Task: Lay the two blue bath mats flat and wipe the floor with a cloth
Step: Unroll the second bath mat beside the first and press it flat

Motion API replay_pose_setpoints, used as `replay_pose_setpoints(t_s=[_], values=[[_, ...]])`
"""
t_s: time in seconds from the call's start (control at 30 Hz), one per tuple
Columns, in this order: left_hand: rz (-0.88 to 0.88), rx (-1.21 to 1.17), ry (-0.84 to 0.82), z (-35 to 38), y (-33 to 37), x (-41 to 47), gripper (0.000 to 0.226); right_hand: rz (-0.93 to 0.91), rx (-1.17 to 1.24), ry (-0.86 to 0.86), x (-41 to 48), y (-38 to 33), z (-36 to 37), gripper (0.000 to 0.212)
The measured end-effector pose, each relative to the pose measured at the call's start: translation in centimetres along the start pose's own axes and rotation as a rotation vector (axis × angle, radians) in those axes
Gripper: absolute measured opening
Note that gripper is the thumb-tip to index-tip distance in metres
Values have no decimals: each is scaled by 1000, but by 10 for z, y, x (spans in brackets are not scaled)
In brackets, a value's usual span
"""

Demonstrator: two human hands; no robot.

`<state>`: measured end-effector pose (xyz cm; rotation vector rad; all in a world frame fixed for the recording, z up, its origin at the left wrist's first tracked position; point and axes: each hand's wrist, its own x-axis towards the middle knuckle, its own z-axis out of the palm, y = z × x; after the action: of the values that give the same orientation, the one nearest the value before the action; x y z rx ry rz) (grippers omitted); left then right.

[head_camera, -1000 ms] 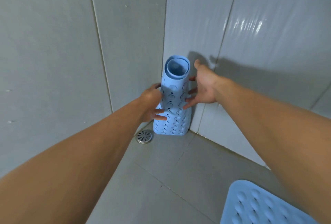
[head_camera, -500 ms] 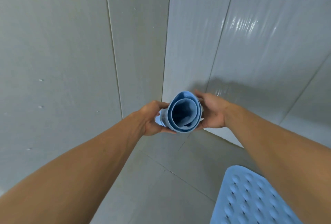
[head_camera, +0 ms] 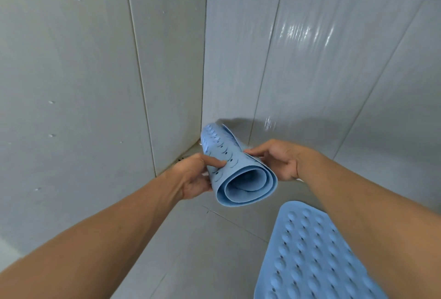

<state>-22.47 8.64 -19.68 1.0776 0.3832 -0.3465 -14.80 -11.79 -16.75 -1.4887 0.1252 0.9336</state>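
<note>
Near the corner (head_camera: pixel 204 98), left hand (head_camera: pixel 192 175), right hand (head_camera: pixel 282 160), fingers (head_camera: pixel 212 161) gripping rolled mat (head_camera: pixel 238 167), flat mat (head_camera: pixel 310 253) (edge cropped)

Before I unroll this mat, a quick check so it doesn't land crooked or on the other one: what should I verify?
1. Both hands hold the rolled mat: ok. The left hand and right hand hold it on either side, clear of the floor.
2. Loose edge found: cannot tell.
3. Other mat lies flat: ok as far as shown. The flat mat is partly cut off at lower right.
4. Bare tiles beside it: ok, to its left.
5. Drain kept uncovered: cannot tell, mostly hidden behind the left hand.
6. Cloth ready: cannot tell, none in view.
</note>
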Motion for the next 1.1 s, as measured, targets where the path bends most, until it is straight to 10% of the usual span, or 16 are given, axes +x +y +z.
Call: replay_pose_setpoints(t_s=[0.17, 0.43, 1.1], values=[[2, -8, -48, 19, 18, -20, 64, -103, -30, 85, -52, -9, 13, 55], [-28, 30, -127, 74, 42, -54, 32, -111, -53, 123, -132, -27, 8, 51], [-122, 383, -46, 194, -99, -173, 49, -103, -146, 40, -268, 113, -84, 45]])
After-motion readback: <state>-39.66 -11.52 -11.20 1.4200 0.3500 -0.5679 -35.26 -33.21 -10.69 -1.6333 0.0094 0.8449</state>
